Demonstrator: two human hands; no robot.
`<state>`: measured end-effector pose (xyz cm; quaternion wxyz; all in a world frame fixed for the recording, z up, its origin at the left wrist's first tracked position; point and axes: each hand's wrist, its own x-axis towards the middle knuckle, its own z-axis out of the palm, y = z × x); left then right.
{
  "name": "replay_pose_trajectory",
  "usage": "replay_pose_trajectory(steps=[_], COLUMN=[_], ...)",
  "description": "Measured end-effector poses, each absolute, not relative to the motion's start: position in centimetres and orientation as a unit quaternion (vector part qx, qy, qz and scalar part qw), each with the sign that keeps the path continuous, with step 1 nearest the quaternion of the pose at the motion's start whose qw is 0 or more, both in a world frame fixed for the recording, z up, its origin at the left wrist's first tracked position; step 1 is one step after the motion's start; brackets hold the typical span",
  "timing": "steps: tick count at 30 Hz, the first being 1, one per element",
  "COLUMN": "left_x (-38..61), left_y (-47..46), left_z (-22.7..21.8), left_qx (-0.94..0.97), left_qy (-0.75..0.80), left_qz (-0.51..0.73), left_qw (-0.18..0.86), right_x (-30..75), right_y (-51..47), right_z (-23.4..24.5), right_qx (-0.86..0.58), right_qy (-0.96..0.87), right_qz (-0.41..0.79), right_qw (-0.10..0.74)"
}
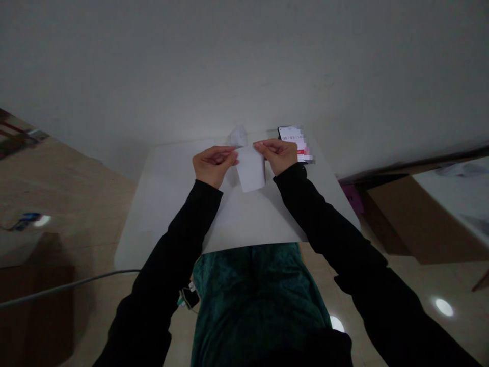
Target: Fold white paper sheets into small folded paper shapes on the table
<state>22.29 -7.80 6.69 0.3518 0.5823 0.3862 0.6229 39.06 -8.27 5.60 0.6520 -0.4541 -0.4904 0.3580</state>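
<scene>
Two hands on one sheet: folded white paper (251, 172) pinched at its upper corners, left hand (212, 164) on the left corner, right hand (278, 154) on the right. Held over the far middle of the white table (164, 204), between the two hands; touching the tabletop or not, hard to tell.

Long axis running from far to near. Top edge up at the fingertips, lower end pointing back toward the body and tilted slightly to the right.

Roughly a rectangle, a little narrower at the lower end than at the top. Plain white, no print seen, smooth, faintly grey in the dim light. Layers too faint to count.

Fingers of both hands curled in, thumb pressed against forefingers, clamped on the paper's top edge. Black sleeves down to both wrists.

Behind the paper, a crumpled white wad (237, 135) near the table's far edge. Just right of the right hand, a phone (294, 138) lying flat, screen lit, partly blurred out. Well off to the right, a brown cardboard box (416, 224) on the floor. Off to the left, a grey cable (69, 285) over the floor. Below the table's near edge, green fabric (252, 295) over the lap.
</scene>
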Motion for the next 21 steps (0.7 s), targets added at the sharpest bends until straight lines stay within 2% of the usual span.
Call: replay_pose_trajectory(steps=[9, 21], left_x=[22.1, 22.1], left_y=[-7.5, -7.3], left_z=[6.5, 5.4], left_qx=[0.587, 0.617], left_qy=[0.405, 0.397], left_qz=[0.598, 0.530], left_qw=[0.365, 0.425], right_x=[39.1, 38.9], right_y=[-8.3, -9.0], right_z=[5.1, 5.7], right_qx=[-0.466, -0.512], right_qy=[-0.480, -0.496], right_qz=[0.365, 0.298], right_qw=[0.647, 0.635])
